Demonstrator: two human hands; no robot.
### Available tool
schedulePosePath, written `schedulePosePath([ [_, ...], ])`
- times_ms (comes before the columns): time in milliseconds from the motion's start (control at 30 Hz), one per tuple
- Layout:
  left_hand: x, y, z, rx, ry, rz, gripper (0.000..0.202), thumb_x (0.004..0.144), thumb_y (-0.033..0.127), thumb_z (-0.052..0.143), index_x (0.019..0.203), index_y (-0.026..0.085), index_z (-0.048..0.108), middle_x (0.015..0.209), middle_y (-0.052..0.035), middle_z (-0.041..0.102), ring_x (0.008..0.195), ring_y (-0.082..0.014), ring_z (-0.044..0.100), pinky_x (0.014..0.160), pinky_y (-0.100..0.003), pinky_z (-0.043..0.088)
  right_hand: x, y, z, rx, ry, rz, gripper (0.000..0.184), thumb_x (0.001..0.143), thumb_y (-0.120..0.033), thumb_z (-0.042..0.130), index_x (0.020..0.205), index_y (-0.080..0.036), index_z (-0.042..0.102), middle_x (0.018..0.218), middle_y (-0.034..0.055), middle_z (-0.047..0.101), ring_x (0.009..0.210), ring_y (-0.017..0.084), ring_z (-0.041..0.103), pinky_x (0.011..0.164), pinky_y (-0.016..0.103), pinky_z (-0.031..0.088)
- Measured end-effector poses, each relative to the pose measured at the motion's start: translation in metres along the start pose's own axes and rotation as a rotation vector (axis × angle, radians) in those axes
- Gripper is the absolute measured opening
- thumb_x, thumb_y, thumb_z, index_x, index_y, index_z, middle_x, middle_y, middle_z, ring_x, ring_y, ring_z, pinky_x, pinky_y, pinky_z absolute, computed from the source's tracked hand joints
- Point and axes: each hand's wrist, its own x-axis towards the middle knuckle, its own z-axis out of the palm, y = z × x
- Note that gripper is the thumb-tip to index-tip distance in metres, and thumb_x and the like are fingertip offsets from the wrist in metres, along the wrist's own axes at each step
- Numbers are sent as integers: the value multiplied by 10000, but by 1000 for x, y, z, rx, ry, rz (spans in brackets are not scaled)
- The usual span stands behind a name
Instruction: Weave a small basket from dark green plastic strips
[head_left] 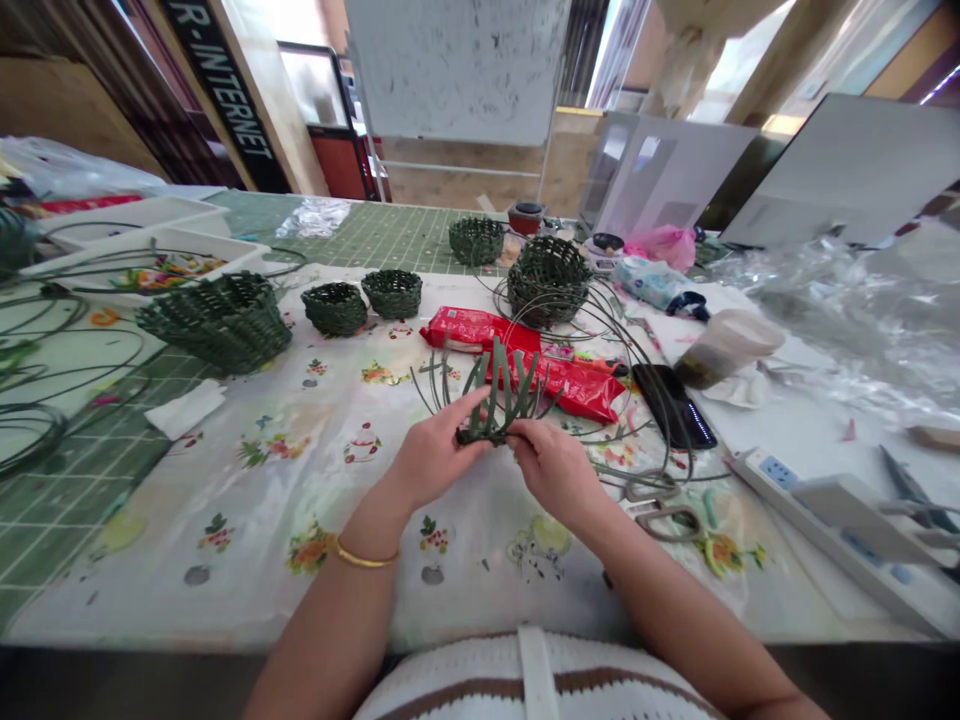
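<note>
Fingers: bent and nearly closed on both sides; the left hand and the right hand together have hold of one small woven piece. Some fingertips are hidden, so their exact contact I cannot tell.
Left hand: thumb and fingers close around the left end of the dark base, one finger reaching up beside the strips.
Right hand: thumb and forefinger meet in a pinch at the right end of this base, with almost no gap.
Woven piece: directly between the two hands, over the flowered cloth, on the near side of the red packaging. Whether it rests on the cloth I cannot tell.
Long axis: the base runs from left to right, from hand to hand; the green strips stand up from it and spread like a fan.
Nearer hand: neither one, because both are touching the piece.
Dark sign: pale capital letters, readable as "R-INTERNET", the beginning cut by the upper edge.
Whiteboard: faint marks, not readable.
Packaging print: on the red packaging and the blue-white packet, too small for reading any brand.
</note>
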Motion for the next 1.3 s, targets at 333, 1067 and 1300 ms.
schedulePosePath([
  [333,5,2,18,-616,428,-82,793,649,444,705,1299,289,277,1326,-112,367,1081,-217,507,852,-344,475,-1,-4,-19,242,243,57,146,856,-273,467,799,-188,572,641,-1,610,590,131,557,567,215,391],
  [1067,-1,16,4,-180,516,100,655,661,344,716,1235,242,416,1349,-119,402,1259,-277,363,1035,-445,290,6,12,1,615,283,151,343,875,-423,427,620,-194,426,525,-51,322,479,93,297,436,223,230],
  [1300,-5,15,-4,-42,578,125,561,616,448,727,1083,211,526,1089,-99,572,1073,-257,509,981,-442,335,7,17,4,1048,171,313,371,800,-482,541,605,-187,430,492,-77,271,431,66,202,401,213,143],
])
